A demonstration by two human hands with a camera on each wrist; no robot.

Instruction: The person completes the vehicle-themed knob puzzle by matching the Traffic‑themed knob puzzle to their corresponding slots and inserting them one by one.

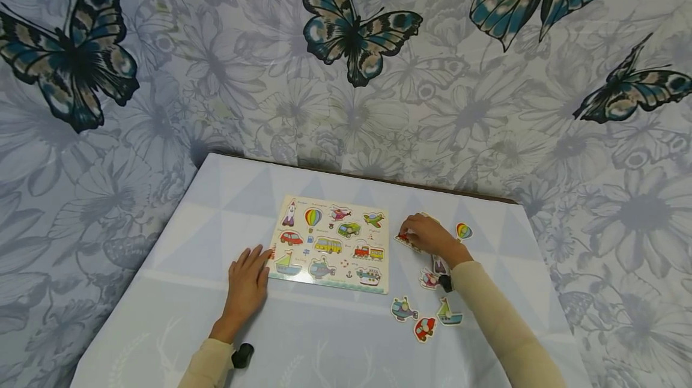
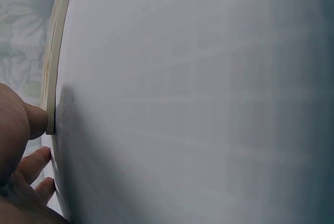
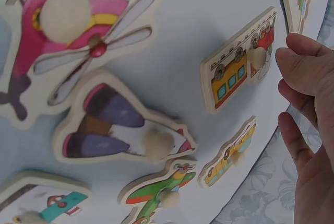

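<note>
Cream board [image 1: 299,226] first, in the head view: it lies flat on the pale table [image 1: 162,292], its face filled with vehicle pictures. The left hand [image 1: 247,280] rests at its left edge, fingers somewhat spread. Beyond the opposite edge, the right hand [image 1: 432,235] is lowered over the train piece [image 1: 406,242], which lies off the board. Around that side lie the balloon piece [image 1: 464,231], rocket piece [image 1: 440,265], helicopter piece [image 1: 429,279], submarine piece [image 1: 403,309], sailboat piece [image 1: 449,313] and a red piece [image 1: 424,329], none on the board. I cannot make out any knob on the board, though from this height I cannot rule out a seated piece

In the left wrist view, one digit touches the board's side near a corner; two other fingertips sit just beyond it, apart from each other. The hand seems to be steadying the board

In the right wrist view, the fingers are slightly bent and parted, their tips just short of the train's knob [image 3: 255,57], with nothing visibly pinched. A green plane piece [image 3: 156,190] and yellow bus piece [image 3: 229,153] also lie loose. With at least nine pieces off the board, fitting them looks barely begun, and nearly all of it left
</note>
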